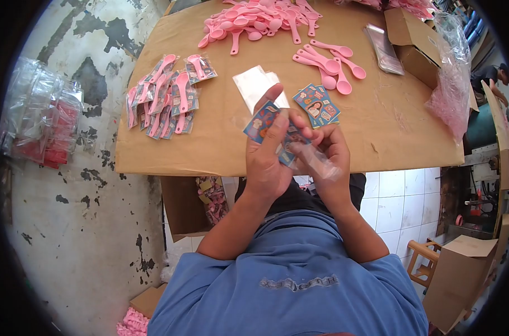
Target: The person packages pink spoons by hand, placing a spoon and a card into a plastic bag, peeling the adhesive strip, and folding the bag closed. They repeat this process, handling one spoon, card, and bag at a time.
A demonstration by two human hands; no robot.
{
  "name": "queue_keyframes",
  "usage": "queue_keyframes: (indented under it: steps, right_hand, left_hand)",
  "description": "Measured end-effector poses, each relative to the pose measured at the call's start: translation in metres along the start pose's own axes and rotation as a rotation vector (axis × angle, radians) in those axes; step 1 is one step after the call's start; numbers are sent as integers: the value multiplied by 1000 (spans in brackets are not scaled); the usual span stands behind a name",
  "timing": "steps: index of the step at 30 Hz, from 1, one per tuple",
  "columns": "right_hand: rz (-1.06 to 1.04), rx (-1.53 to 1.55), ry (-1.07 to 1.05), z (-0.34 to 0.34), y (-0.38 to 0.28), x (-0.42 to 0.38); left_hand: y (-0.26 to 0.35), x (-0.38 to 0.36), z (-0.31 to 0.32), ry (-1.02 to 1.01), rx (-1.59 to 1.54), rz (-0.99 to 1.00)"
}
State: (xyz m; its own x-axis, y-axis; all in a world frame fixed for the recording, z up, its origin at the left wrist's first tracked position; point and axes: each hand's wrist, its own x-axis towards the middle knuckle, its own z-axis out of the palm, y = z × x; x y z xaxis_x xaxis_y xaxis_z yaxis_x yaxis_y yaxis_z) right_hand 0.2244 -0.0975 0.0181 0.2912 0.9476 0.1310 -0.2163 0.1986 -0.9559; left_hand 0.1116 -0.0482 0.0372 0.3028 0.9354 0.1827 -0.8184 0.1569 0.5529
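My left hand point(269, 154) is closed around a blue printed card point(262, 125), its thumb pressed across the front. At the card's lower right, the fingers of my right hand point(334, 162) pinch a clear plastic bag point(318, 161), which overlaps the card. Just beyond my hands lies a small stack of similar blue cards point(316, 105). White sheets or flat bags point(259, 85) rest partly behind my left fingers. Several loose pink measuring spoons point(333, 66) are spread farther back, near a big heap of the same spoons point(260, 21).
Packed spoons with cards in clear bags point(164, 95) form a pile at the table's left. A stack of clear bags point(384, 50) and a cardboard box point(414, 45) occupy the right, with plastic wrap point(450, 84) over the edge. Another person point(492, 78) is at far right.
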Motion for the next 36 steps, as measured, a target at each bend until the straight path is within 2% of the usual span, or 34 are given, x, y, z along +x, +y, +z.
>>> queue_keyframes:
  steps: [2, 5, 6, 9, 10, 12, 13, 14, 15, 16, 19, 22, 25, 31, 34, 36]
  right_hand:
    - [-151, -179, 42, -2, -3, 0]
    - [-629, -687, -255, -18, -19, 10]
    - [-577, -628, -309, -16, -25, 9]
    - [-533, -700, -344, -25, -40, 20]
    - [-427, -714, -326, -29, -51, 25]
    - [-501, -683, -250, -49, -56, 54]
    - [-516, -570, -202, -58, -58, 74]
    - [-223, -501, -213, -69, -71, 90]
    - [-179, -433, -257, -83, -72, 118]
    - [-120, -557, -304, -96, -72, 146]
    - [-974, -1748, 103, -124, -55, 196]
    - [-734, -1286, -247, -112, -51, 244]
    - [-590, -1456, -345, -83, -27, 267]
    - [-593, -1624, -381, -65, 10, 295]
    - [-650, -1398, -440, -71, 12, 308]
    - [-695, -1365, -474, -80, 4, 305]
  left_hand:
    - [6, 2, -3, 67, 47, -7]
    - [14, 5, -14, 160, -20, -1]
    - [16, 7, -26, 178, -78, 1]
    - [33, 11, -49, 290, -190, 31]
    - [39, 12, -57, 330, -207, 58]
    - [49, 12, -65, 373, -203, 106]
    - [54, 10, -67, 375, -179, 128]
    - [57, 7, -67, 378, -154, 150]
    - [57, 5, -67, 371, -157, 134]
    - [56, 3, -66, 363, -159, 120]
    - [52, -4, -62, 356, -146, 90]
    - [43, -10, -59, 341, -135, 46]
    - [39, -13, -49, 332, -86, 8]
    - [45, -14, -49, 331, 9, 46]
    - [42, -10, -55, 339, 8, 71]
    - [41, -7, -55, 328, -3, 92]
